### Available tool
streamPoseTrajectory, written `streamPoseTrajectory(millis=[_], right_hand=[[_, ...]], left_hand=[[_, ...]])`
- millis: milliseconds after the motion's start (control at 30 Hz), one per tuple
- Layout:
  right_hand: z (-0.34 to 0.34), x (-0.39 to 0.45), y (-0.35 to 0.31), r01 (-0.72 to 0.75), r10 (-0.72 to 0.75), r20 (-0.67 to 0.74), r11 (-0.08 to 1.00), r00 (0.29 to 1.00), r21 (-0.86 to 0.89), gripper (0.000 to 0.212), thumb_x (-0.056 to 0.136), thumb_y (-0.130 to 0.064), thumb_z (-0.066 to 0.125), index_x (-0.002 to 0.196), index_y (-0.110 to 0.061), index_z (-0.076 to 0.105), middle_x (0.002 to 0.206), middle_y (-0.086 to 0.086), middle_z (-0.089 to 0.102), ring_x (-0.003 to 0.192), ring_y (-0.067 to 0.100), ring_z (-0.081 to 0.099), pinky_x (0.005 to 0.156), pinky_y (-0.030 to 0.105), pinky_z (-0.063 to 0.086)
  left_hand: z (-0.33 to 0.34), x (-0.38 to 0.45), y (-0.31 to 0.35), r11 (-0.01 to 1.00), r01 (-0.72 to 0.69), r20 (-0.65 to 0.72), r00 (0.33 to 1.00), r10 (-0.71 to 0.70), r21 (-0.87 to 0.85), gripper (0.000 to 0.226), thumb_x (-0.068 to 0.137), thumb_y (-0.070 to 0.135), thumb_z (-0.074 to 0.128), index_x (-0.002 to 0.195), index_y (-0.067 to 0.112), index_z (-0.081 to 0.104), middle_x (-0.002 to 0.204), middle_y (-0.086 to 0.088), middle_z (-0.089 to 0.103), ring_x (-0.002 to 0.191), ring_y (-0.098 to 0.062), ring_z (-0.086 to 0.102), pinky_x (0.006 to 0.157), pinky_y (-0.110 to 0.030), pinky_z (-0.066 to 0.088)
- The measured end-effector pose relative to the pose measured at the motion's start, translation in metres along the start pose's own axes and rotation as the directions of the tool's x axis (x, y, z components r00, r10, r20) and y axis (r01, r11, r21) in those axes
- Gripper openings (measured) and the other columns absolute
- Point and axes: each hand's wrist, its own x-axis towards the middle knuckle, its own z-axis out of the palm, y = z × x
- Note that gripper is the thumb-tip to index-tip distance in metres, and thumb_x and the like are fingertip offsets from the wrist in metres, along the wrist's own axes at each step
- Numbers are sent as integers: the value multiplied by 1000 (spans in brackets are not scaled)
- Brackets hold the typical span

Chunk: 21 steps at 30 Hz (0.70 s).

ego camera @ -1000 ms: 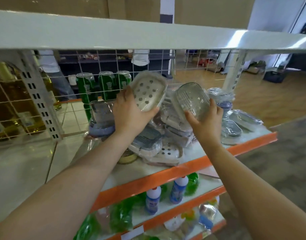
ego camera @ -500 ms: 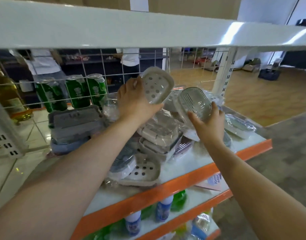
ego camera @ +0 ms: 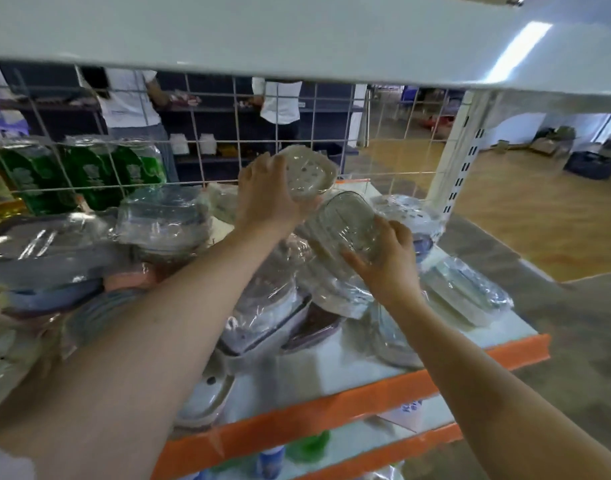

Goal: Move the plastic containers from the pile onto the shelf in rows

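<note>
A shop aisle is shown, with a white shelf edged in orange across the lower half of the frame, a wire grid behind it and a white board overhead.

The left hand, at frame centre, is closed around a white perforated container, gripped from its left side; the container is held tilted, holes toward the camera, its long axis running from lower left to upper right, above the pile. The right hand, just right of centre and lower, is wrapped around a clear ribbed container, held from its lower right; its long axis runs from upper right to lower left. The two containers are nearly touching at frame centre, the white one up and left of the clear one.

Below both hands, the pile of wrapped containers is spread over the shelf centre. More wrapped stock is stacked at the left. Bare shelf is seen at lower centre and at the right, beside a flat wrapped container. That open right end is judged nearer to the right hand, so the clear container is the likelier first placement. Green cans are seen behind the grid, upper left.
</note>
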Motion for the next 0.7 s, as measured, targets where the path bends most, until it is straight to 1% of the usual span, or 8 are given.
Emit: streamPoseTrajectory(millis=[67, 133, 200, 267, 333, 400, 467, 700], right_hand=[[-2, 6, 5, 24, -24, -8, 999, 1000, 31, 74, 79, -36, 75, 141, -17, 41, 144, 10, 32, 130, 27, 37, 106, 33, 34], [-3, 10, 10, 39, -38, -9, 998, 999, 44, 69, 78, -34, 76, 137, -15, 46, 142, 9, 35, 129, 25, 39, 102, 27, 34], [-2, 12, 15, 35, -35, -5, 998, 999, 51, 65, 76, -34, 77, 133, -14, 51, 140, 9, 39, 128, 25, 41, 103, 30, 35], [-1, 11, 20, 30, -30, -12, 998, 999, 55, 62, 75, -34, 78, 129, -13, 54, 136, 9, 44, 125, 26, 43, 104, 33, 36], [-1, 11, 23, 35, -34, -18, 998, 999, 55, 63, 75, -33, 78, 129, -13, 54, 135, 10, 45, 126, 26, 41, 104, 30, 32], [-2, 10, 23, 45, -44, -23, 998, 999, 53, 63, 75, -34, 77, 129, -12, 53, 134, 10, 45, 126, 25, 40, 102, 26, 30], [-3, 10, 22, 54, -53, -20, 997, 998, 52, 62, 76, -34, 76, 130, -13, 53, 134, 10, 44, 125, 25, 39, 100, 24, 29], [-8, 1, 18, 55, -55, -14, 996, 998, 75, 58, 82, -37, 70, 133, -17, 49, 138, 8, 41, 127, 25, 38, 101, 30, 32]], left_hand=[[11, 8, 7, 1000, 0, -37, 999, 0, 3, 64, 80, 51, 64, 130, 16, 46, 131, -6, 49, 125, -23, 42, 111, -43, 28], [18, 14, 10, 999, 33, -25, 999, -32, 18, 64, 85, 52, 60, 132, 13, 44, 135, -7, 49, 129, -23, 41, 115, -44, 21], [22, 17, 9, 996, 28, 34, 999, -31, 79, 70, 87, 58, 52, 137, 10, 39, 139, -9, 47, 133, -25, 38, 117, -43, 17], [22, 16, 9, 991, -6, 68, 998, -3, 132, 76, 85, 66, 43, 140, 13, 38, 139, -11, 47, 133, -27, 36, 116, -43, 18], [21, 12, 10, 985, -18, 75, 997, 5, 170, 77, 85, 69, 37, 141, 15, 35, 143, -13, 40, 137, -29, 29, 117, -44, 16], [20, 6, 12, 982, -13, 56, 998, 3, 188, 75, 86, 67, 38, 142, 17, 33, 147, -12, 33, 140, -30, 22, 117, -44, 15], [18, 2, 14, 984, -16, 38, 999, 9, 178, 71, 88, 64, 41, 141, 17, 35, 147, -12, 32, 140, -30, 21, 115, -43, 17], [10, -10, 19, 989, -8, 2, 1000, 7, 149, 60, 92, 54, 44, 138, 16, 40, 141, -9, 37, 134, -28, 28, 111, -38, 22]])
